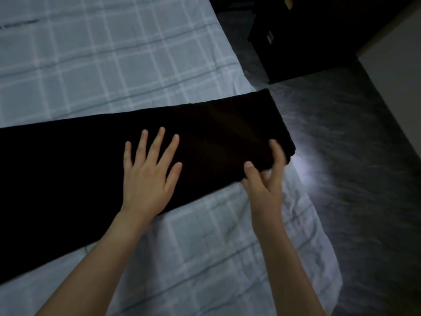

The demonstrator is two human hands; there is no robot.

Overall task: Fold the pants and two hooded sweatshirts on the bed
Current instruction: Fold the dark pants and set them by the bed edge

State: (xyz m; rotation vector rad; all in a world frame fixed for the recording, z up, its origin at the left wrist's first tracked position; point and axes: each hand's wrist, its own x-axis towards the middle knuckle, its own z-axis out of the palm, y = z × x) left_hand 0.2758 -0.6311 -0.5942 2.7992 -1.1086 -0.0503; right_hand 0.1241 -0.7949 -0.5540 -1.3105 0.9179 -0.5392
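The pants (79,167), black and laid out as one long flat band, stretch from the left of the view to a squared-off end at the right; beneath the pants lies the bed (91,53) with its pale checked sheet, showing both beyond the pants and on the near side of them; the pants' right end reaches just past the sheet's edge. The left hand (148,176) lies flat on top of the pants near their middle, fingers straight and spread, gripping nothing. The right hand (265,185) is at the near edge of the pants close to that right end; it is blurred, but the thumb seems to sit on top of the cloth with the fingers curled round the edge, pinching it. Past the pants' right end is dark mottled floor (341,179); farther beyond that end stands a dark cabinet (307,42).
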